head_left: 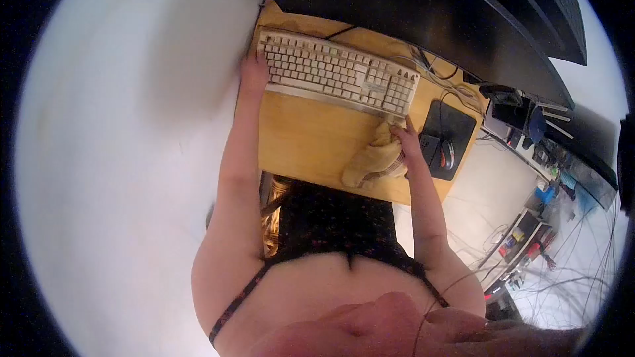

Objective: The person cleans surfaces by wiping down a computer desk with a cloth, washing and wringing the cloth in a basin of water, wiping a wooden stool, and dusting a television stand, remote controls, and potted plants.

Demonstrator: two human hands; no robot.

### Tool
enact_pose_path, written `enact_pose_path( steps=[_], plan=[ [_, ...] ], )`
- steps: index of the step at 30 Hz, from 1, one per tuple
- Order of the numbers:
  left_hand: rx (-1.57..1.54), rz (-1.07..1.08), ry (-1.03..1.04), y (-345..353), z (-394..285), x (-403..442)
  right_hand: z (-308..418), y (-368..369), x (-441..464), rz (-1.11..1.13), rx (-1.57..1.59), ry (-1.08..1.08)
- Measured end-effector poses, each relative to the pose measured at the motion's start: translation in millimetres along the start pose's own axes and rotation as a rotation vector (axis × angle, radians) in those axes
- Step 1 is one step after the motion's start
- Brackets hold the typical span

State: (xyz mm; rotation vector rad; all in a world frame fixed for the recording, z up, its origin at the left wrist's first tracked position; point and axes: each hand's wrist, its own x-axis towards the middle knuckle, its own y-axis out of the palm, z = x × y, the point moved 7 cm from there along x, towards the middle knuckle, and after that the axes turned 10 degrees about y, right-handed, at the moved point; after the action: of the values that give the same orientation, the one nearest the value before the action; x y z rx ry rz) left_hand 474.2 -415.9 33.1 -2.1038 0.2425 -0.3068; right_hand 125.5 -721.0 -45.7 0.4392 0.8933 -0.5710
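A beige keyboard (331, 69) with light keys lies at a slant across the wooden desk. At its left end is my left hand (254, 71), closed on the edge with part of the fingers hidden. Just below the keyboard's right corner, my right hand (407, 139) is closed on a crumpled yellowish cloth (368, 162). The upper end of the cloth meets the keyboard's front edge. The rest of the cloth hangs down toward the desk's near edge.
A black mouse pad (452, 125) with a dark mouse (448, 154) lies right of my right hand. Cables (456, 89) run behind the keyboard. A large dark monitor (423, 20) overhangs the back. A white wall (132, 158) borders the desk (297, 132) on the left.
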Motion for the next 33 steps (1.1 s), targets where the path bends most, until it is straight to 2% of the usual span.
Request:
enact_pose_path(
  steps=[3, 5, 7, 8, 9, 10, 12, 13, 15, 16, 17, 19, 20, 21, 22, 23, 24, 25, 26, 28, 29, 30, 32, 33],
  plan=[
    [0.031, -0.042, 0.012, 7, -1, 5, 0, 12, -10, 0.039, 0.053, 0.093],
    [0.03, -0.033, -0.016, 4, 0, 1, -10, 8, -5, -0.006, -0.034, 0.003],
    [-0.068, 0.05, 0.057, 0, -12, -3, -7, 13, -14, -0.02, -0.008, -0.018],
    [-0.062, 0.051, 0.044, -3, -16, -10, -6, 11, -19, -0.077, -0.103, -0.071],
    [0.002, -0.023, 0.135, -7, -28, -17, -6, 10, -21, -0.137, -0.198, -0.127],
    [0.071, -0.096, 0.226, -14, -40, -28, -16, 12, -24, -0.128, -0.205, -0.12],
    [-0.006, -0.05, 0.278, -17, -56, -66, -19, 21, -37, -0.089, -0.119, -0.337],
    [-0.089, -0.005, 0.345, -16, -69, -91, -20, 26, -38, -0.082, -0.127, -0.333],
    [0.015, 0.073, 0.39, 15, -88, -160, -29, 50, -45, 0.198, 0.037, -0.094],
    [-0.047, 0.11, 0.416, 18, -115, -185, -18, 61, -61, 0.252, 0.198, 0.004],
    [-0.106, 0.146, 0.442, 21, -144, -205, -22, 53, -56, 0.251, 0.188, 0.005],
    [0.075, 0.274, 0.243, 42, -177, -227, -17, 28, -48, 0.044, -0.258, -0.303],
    [0.072, 0.26, 0.235, 57, -191, -228, -12, 19, -52, -0.132, -0.422, -0.375],
    [0.041, 0.333, 0.199, 80, -198, -232, -11, 17, -52, -0.122, -0.435, -0.384],
    [0.008, 0.413, 0.157, 97, -198, -240, -9, 17, -58, -0.149, -0.641, -0.42],
    [0.005, 0.403, 0.136, 103, -196, -244, -6, 17, -60, -0.171, -0.851, -0.457],
    [0.08, 0.37, 0.278, 109, -202, -244, -7, 16, -54, -0.152, -0.865, -0.465],
    [0.159, 0.341, 0.421, 113, -207, -243, -9, 19, -51, -0.14, -0.975, -0.589],
    [0.161, 0.337, 0.404, 117, -197, -241, -13, 20, -48, -0.129, -1.083, -0.709],
    [0.131, 0.287, 0.222, 109, -150, -231, -16, 18, -46, -0.116, -1.164, -0.732],
    [-0.015, 0.217, 0.021, 76, -123, -213, -18, 17, -48, -0.113, -1.238, -0.747],
    [0.18, 0.073, 0.045, 58, -93, -205, -15, 15, -51, -0.105, -1.246, -0.744],
    [0.086, -0.077, -0.122, -1, -45, -174, -14, 15, -46, -0.059, -1.245, -0.693],
    [0.095, -0.08, -0.127, -8, -47, -167, -16, 13, -49, -0.048, -1.244, -0.695]
  ],
)
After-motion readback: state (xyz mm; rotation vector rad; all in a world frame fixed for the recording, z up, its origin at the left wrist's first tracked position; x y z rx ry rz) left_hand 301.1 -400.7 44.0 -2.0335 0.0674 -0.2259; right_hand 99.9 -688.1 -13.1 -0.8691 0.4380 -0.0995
